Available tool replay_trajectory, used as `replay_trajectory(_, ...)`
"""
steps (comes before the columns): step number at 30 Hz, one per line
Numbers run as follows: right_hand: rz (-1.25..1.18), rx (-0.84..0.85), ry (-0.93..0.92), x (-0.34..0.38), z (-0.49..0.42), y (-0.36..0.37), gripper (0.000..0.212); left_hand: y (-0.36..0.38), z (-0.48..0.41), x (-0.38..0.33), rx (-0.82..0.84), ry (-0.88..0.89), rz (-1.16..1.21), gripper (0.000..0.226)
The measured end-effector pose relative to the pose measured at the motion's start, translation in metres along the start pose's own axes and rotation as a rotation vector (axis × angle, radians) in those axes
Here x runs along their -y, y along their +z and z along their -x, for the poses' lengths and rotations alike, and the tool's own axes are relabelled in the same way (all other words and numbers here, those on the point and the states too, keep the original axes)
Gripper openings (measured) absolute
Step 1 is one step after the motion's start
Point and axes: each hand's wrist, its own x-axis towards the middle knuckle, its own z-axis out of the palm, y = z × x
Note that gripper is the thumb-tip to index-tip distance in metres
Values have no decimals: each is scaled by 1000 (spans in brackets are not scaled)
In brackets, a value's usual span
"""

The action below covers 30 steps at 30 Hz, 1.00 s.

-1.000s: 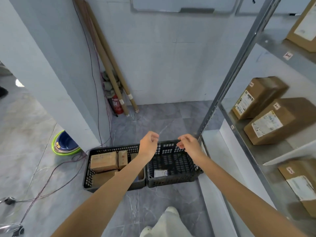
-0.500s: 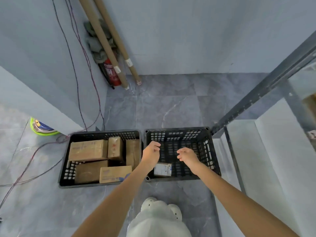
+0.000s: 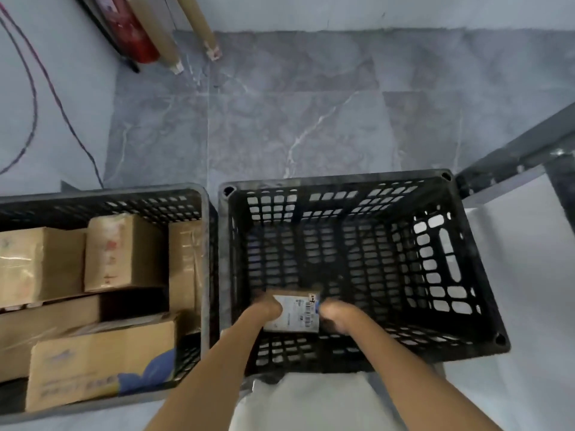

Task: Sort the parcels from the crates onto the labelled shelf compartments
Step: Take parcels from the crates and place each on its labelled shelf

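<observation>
Where the crate [image 3: 342, 179] stands, grey marbled floor [image 3: 280, 119]

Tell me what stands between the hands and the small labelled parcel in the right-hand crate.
Nothing visible. The left hand and right hand grip the small parcel by its two sides, low inside the black crate.

A red fire extinguisher [image 3: 132, 32] stood in the corner against the pale wall [image 3: 373, 9]. Just right of the extinguisher, two cardboard tubes [image 3: 169, 38] leaned with their ends on the grey marbled floor [image 3: 280, 126]. Left of the extinguisher, thin cables [image 3: 60, 108] trailed down.
</observation>
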Motion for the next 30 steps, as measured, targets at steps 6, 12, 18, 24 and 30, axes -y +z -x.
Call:
replay_trajectory(6,-61,-57,-81,-2,9,0,29,5,12,-4,-53,9,136,44)
replay_trajectory(12,-153,-228,-312,26,139,-73,27,-52,126,-56,-192,188,197,37)
replay_trajectory(18,-269,-372,-639,85,357,-144,34,-151,324,-126,-435,421,337,29)
replay_trajectory(24,-428,-459,-865,137,592,-199,42,-264,540,-189,-541,656,415,27)
replay_trajectory(30,-475,-600,-1172,157,781,-243,34,-329,729,-233,-637,941,472,17)
